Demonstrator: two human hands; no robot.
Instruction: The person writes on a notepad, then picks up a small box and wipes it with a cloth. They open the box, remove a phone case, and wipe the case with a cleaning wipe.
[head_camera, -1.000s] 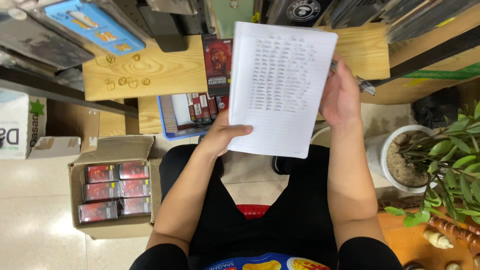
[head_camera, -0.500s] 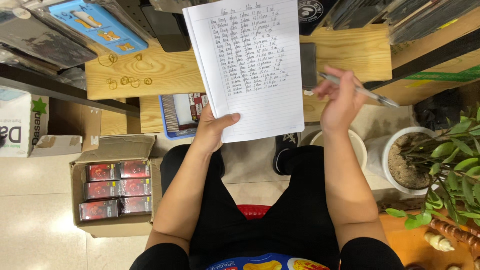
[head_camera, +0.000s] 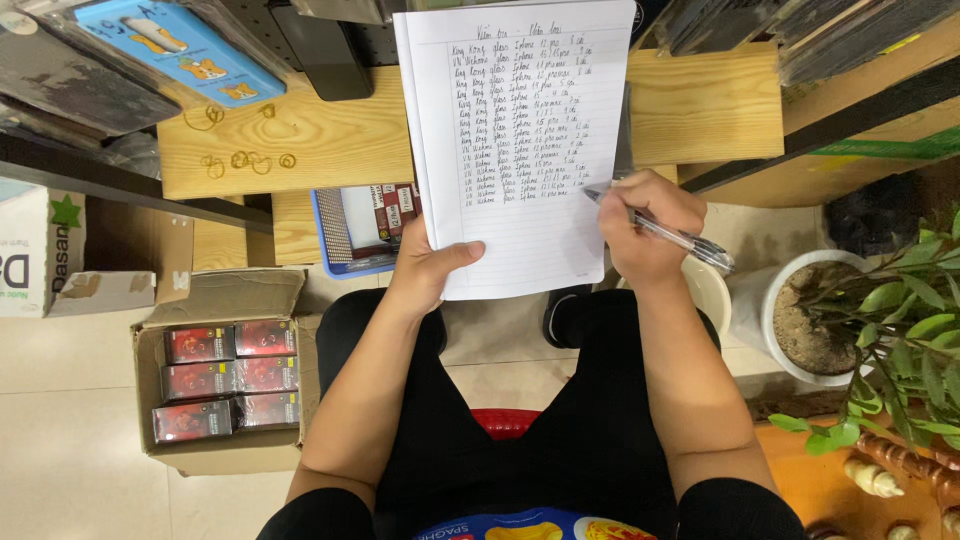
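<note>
As you sit with both forearms reaching forward over your lap, your left hand (head_camera: 425, 270) grips the lower left corner of the sheets of paper (head_camera: 520, 140), thumb laid across the front and fingers hidden behind. The paper stands raised in front of you, handwritten lines facing you, its top edge near the upper frame. Your right hand (head_camera: 640, 225) is closed around a pen (head_camera: 660, 232), wrist bent inward, the tip touching the paper's right side at the last written lines. Low on your left, an open cardboard box (head_camera: 215, 385) on the floor holds red packs. On your right stands a potted plant (head_camera: 860, 320). Beyond the paper lies a wooden shelf (head_camera: 320, 140) carrying small rings.
</note>
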